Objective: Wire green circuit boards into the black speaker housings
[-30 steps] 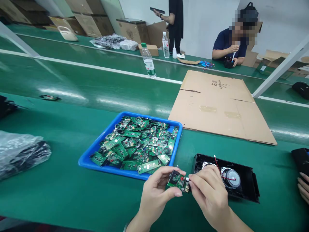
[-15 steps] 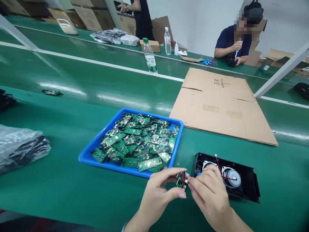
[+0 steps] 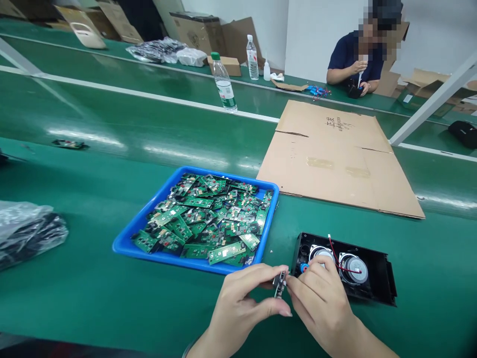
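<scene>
1 circuit board (image 3: 279, 287), pinched edge-on in my left hand (image 3: 240, 301), is over the table (image 3: 112, 303); my right hand (image 3: 323, 298) meets it, its own grip unclear. I'd expect light, stiff, fragile handling: hold the edges.

at lower centre, the tray (image 3: 121, 242) is bright blue, its boards (image 3: 225, 252) green, flecked with black, white and red. the held board (image 3: 279, 285) shows black and pale grey. at lower right, the case (image 3: 378, 279) is black, the speakers (image 3: 354, 276) silver-grey, the wire (image 3: 331, 244) red. the tabletop (image 3: 112, 298) is deep green. the cardboard (image 3: 331, 146) at right is tan with dark handwriting; the bottle (image 3: 225, 90) at upper centre is capped green.
</scene>
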{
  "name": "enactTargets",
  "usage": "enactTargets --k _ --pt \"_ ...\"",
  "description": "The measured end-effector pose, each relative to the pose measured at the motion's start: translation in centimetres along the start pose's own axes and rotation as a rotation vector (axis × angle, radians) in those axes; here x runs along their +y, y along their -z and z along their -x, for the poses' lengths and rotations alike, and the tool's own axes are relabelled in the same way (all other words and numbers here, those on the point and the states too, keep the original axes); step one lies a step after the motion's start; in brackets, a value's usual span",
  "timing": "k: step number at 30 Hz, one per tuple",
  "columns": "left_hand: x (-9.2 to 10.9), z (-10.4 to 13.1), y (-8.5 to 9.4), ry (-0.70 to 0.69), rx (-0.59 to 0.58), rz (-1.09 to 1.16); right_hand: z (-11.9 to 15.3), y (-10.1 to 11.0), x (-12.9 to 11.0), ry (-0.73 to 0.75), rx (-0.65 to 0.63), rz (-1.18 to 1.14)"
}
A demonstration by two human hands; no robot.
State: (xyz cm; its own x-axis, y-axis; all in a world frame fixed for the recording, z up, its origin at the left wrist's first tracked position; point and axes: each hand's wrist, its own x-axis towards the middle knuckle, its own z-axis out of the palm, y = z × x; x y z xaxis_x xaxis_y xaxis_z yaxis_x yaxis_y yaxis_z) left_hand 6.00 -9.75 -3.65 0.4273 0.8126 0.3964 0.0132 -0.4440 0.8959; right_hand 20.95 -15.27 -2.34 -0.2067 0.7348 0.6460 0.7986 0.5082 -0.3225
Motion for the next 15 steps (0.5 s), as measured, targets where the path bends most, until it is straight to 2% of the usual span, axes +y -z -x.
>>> enactTargets --k 5,10,12,15 --pt "0.5 -0.1 -0.1 0.053 0.022 0.035 0.3 -0.3 0.2 0.0 0.003 -0.004" --pt "0.3 -0.1 -0.2 0.314 -0.047 0.196 0.5 -0.4 -0.2 -0.055 -0.001 0.008" --pt "0.2 0.1 -0.3 0.422 -0.091 0.24 0.7 0.7 0.0 -0.065 -0.029 -0.009" --pt "0.3 0.6 -0.6 0.55 -0.187 0.296 1.9 4.0 1.4 -0.13 -0.061 0.005"
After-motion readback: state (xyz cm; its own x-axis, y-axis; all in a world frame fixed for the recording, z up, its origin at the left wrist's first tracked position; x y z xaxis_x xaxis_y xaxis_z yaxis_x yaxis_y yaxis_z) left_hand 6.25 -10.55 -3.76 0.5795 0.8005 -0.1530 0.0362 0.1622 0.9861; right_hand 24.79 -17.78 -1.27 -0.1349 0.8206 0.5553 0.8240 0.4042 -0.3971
